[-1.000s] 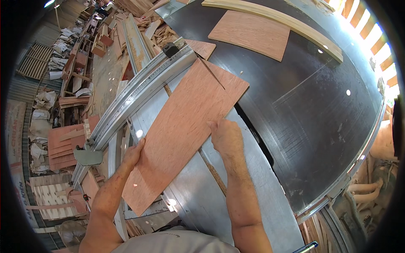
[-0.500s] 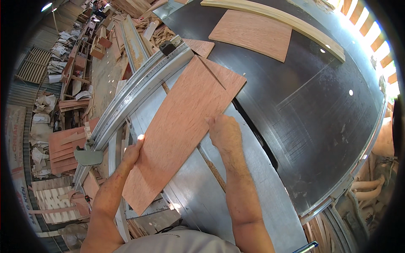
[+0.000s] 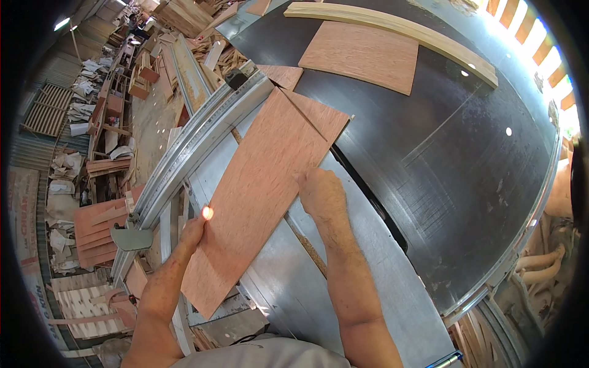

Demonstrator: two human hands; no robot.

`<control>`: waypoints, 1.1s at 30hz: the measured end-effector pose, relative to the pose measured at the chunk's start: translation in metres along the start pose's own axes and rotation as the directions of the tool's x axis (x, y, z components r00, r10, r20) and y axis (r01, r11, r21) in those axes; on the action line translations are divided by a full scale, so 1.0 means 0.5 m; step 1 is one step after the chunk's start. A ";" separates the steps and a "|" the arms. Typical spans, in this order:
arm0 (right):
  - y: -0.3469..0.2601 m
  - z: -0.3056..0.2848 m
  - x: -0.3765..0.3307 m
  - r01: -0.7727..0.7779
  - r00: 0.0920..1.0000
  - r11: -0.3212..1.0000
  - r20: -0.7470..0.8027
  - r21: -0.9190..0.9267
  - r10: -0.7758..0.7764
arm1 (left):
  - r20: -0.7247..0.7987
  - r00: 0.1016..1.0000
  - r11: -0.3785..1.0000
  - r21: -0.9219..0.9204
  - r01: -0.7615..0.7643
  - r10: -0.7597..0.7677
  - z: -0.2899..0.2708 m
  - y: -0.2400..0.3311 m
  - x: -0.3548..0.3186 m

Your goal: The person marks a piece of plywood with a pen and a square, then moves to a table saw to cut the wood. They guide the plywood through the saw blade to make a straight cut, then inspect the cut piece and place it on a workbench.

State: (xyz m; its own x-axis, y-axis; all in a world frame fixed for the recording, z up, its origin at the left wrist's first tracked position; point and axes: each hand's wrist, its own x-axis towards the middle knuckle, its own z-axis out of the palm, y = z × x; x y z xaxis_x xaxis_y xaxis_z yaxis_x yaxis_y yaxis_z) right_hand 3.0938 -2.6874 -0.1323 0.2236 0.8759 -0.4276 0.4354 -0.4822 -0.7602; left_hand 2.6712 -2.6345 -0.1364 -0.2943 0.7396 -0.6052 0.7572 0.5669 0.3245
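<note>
A long reddish plywood board [image 3: 254, 178] lies slantwise across a sliding table saw's silver table [image 3: 276, 276]. Near its far end a dark, narrow cut [image 3: 302, 113] runs across it, almost reaching the right edge and roughly in line with the black slot in the table. No blade can be made out. My left hand [image 3: 194, 230] grips the board's left edge, thumb on top and fingers mostly hidden. At the right edge, my right hand [image 3: 323, 193] is closed with its fingertips against the board, a short way from the cut's near end.
A metal fence [image 3: 202, 144] runs along the left, with a grey-green flap at its near end. On the dark tabletop [image 3: 466, 178] lie another plywood panel [image 3: 362, 58] and a long pale wood strip [image 3: 399, 30]. Scrap wood [image 3: 230, 58] is heaped beyond the fence.
The cut has lengthened toward the board's right edge. Board and both hands keep nearly the same places, with the whole view shifted slightly.
</note>
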 end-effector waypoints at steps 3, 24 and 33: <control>0.002 0.010 0.009 0.004 1.000 1.000 -0.016 0.012 -0.004 | -0.013 1.000 1.000 -0.005 0.006 -0.006 0.005 0.015 -0.002; -0.012 0.043 -0.004 0.185 0.975 0.960 -0.084 -0.211 -0.207 | -0.137 0.989 0.982 0.190 -0.023 0.050 -0.025 -0.074 -0.159; 0.168 0.171 -0.328 0.696 0.600 0.683 -0.343 -0.223 -0.723 | -0.438 0.896 0.987 0.094 0.133 -0.079 -0.108 -0.493 -0.455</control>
State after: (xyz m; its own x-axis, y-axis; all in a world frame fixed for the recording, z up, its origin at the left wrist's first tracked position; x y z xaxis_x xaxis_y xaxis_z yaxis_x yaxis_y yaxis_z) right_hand 3.0192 -2.8731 -0.1677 0.1179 0.8796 0.4609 0.6474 0.2839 -0.7073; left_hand 2.5198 -2.9229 -0.0394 -0.5785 0.7766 -0.2494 0.7629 0.6234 0.1712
